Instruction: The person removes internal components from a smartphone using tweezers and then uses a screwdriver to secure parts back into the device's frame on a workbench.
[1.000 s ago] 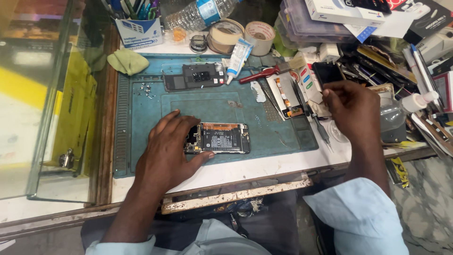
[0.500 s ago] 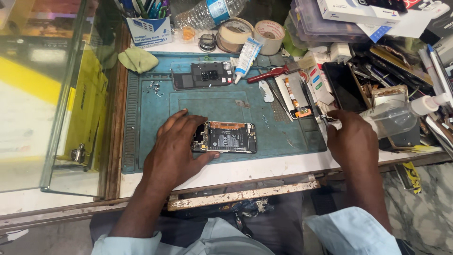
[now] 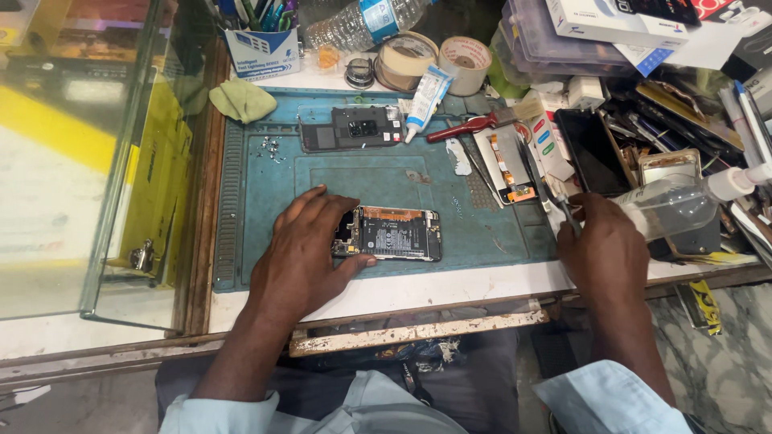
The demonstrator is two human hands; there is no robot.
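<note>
An opened phone with its battery and circuit board showing lies on the blue work mat. My left hand rests over the phone's left end, thumb under its lower edge. My right hand is at the mat's right edge, closed around thin metal tweezers whose tip points up and away. The phone's removed back cover lies at the mat's far side. A few tiny screws sit at the far left of the mat.
A glue tube, red-handled brush, tape rolls and a green cloth line the back. A clear squeeze bottle, a dark phone screen and cluttered parts fill the right. A glass case stands left.
My right hand has pulled back from the clutter at the far right toward the mat's near right edge, now holding tweezers. My left hand stays on the phone.
</note>
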